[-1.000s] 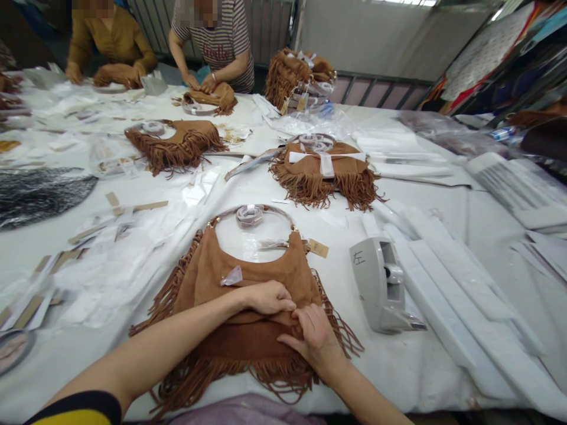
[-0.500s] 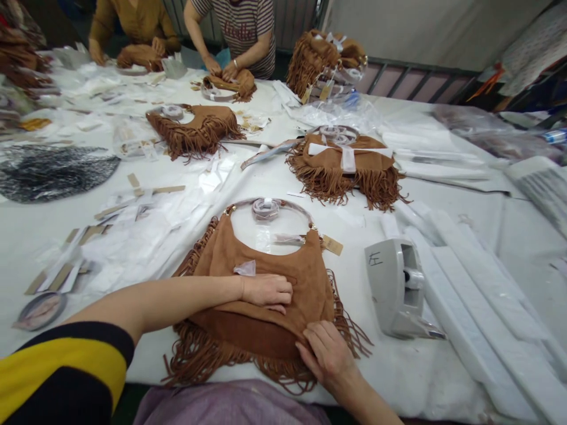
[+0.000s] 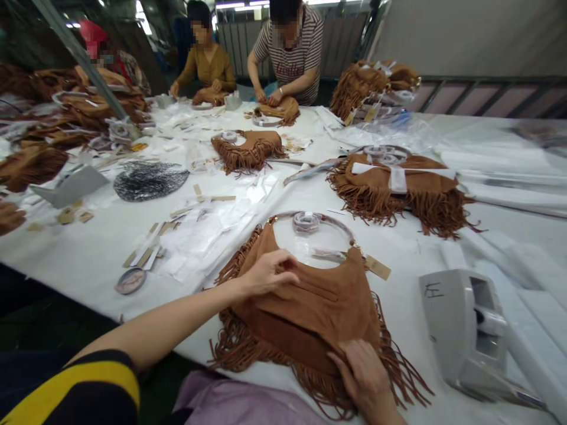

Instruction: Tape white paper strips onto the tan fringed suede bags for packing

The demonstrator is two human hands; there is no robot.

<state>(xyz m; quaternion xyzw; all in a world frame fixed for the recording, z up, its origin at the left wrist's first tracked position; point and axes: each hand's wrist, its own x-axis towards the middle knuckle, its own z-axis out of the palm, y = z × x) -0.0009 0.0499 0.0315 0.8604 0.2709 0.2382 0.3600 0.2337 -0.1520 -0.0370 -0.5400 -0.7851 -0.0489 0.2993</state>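
Note:
A brown suede-look handbag point(image 3: 310, 301) with long fringe lies flat in front of me, its handle end pointing away. My left hand point(image 3: 272, 273) is over the upper part of the bag, fingers curled towards the thumb; whatever is between them is hidden. At the bag's lower right, my right hand point(image 3: 365, 372) grips a fold of its front between thumb and fingers. The wrapped handle point(image 3: 330, 219) arches beyond the bag, with a coiled strap point(image 3: 305, 222) inside the arch. A tan hang tag point(image 3: 377, 267) sticks out at the right.
A grey tape dispenser point(image 3: 463, 330) stands at the right. Another fringed bag point(image 3: 398, 183) with a white band lies beyond. Paper and card strips point(image 3: 150, 245) cover the left side, near a tape roll point(image 3: 130, 280). Co-workers point(image 3: 287, 59) handle bags across the table point(image 3: 88, 248).
My left hand has moved up the bag from its middle, over where a clear plastic piece showed. My right hand stays at the lower right fold. The view has swung left and up.

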